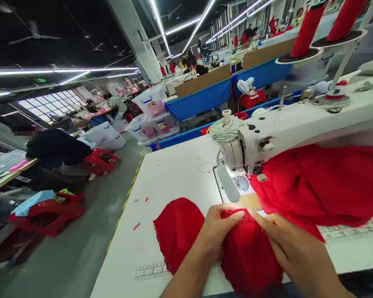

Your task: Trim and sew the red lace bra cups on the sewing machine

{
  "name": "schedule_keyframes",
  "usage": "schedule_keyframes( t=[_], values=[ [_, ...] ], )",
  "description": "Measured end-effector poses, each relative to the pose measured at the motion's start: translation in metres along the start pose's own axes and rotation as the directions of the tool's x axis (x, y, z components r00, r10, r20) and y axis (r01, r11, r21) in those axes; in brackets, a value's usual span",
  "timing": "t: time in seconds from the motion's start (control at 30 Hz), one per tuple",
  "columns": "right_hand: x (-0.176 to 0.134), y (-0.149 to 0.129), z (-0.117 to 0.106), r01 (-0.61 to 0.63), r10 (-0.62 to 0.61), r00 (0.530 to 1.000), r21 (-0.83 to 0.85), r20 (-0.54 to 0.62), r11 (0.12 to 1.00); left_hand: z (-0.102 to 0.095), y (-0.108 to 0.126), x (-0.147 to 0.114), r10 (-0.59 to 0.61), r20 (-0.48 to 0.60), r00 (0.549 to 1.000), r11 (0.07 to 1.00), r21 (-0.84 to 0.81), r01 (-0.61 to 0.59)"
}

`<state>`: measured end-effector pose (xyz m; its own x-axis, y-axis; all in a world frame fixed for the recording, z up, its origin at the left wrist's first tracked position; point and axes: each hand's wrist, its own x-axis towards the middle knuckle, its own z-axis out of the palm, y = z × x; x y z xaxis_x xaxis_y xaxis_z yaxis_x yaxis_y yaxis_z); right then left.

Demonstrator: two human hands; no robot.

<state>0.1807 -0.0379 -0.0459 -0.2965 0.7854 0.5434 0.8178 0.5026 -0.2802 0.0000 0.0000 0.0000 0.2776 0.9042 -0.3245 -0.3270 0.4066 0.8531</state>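
My left hand pinches the top edge of a red fabric piece between thumb and fingers. On the same edge, close by, my right hand pinches with thumb and index finger. The piece hangs down between my hands over the table's front edge. Left of it, a red cup-shaped piece with a scalloped edge lies flat, partly hidden by my left forearm. Just beyond my fingers is the needle area of a white sewing machine. More red fabric is bunched under its arm on the right.
The white table has printed rulers and small red scraps. Red thread cones stand at upper right. A coil of pale cord sits on the machine head. Clear plastic boxes are stacked beyond; a person sits across the aisle.
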Motion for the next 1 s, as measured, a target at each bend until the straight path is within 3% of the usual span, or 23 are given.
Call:
schedule_keyframes(
  t=[0.1,0.2,0.37,0.43,0.53,0.67,1.0],
  values=[
    [0.002,0.002,0.003,0.019,-0.019,1.0,0.021,-0.006,1.0,0.001,-0.001,-0.001,0.01,-0.021,1.0,1.0,-0.002,-0.01],
    [0.006,0.002,0.006,0.042,-0.037,0.999,0.151,-0.039,0.988,0.002,-0.001,-0.002,0.015,-0.033,0.999,1.0,0.005,-0.015],
    [0.011,0.001,0.007,-0.065,0.096,0.994,0.449,-0.046,0.891,0.003,0.0,-0.004,0.006,-0.03,1.0,1.0,-0.007,-0.007],
    [0.01,0.002,0.005,-0.04,0.051,0.999,0.426,-0.013,0.904,0.003,0.0,-0.004,0.011,-0.038,0.999,1.0,-0.015,-0.011],
    [0.005,0.005,0.003,0.043,-0.046,0.999,0.257,0.005,0.965,0.004,0.0,-0.003,0.019,-0.041,0.999,1.0,-0.013,-0.02],
    [0.002,0.006,0.002,0.069,-0.069,0.998,0.132,-0.003,0.989,0.004,0.0,-0.003,0.04,-0.052,0.998,0.999,0.016,-0.039],
    [0.008,-0.003,0.005,-0.027,0.042,0.997,0.23,-0.057,0.973,0.002,0.0,-0.004,0.091,-0.04,0.995,0.993,0.075,-0.088]
  ],
)
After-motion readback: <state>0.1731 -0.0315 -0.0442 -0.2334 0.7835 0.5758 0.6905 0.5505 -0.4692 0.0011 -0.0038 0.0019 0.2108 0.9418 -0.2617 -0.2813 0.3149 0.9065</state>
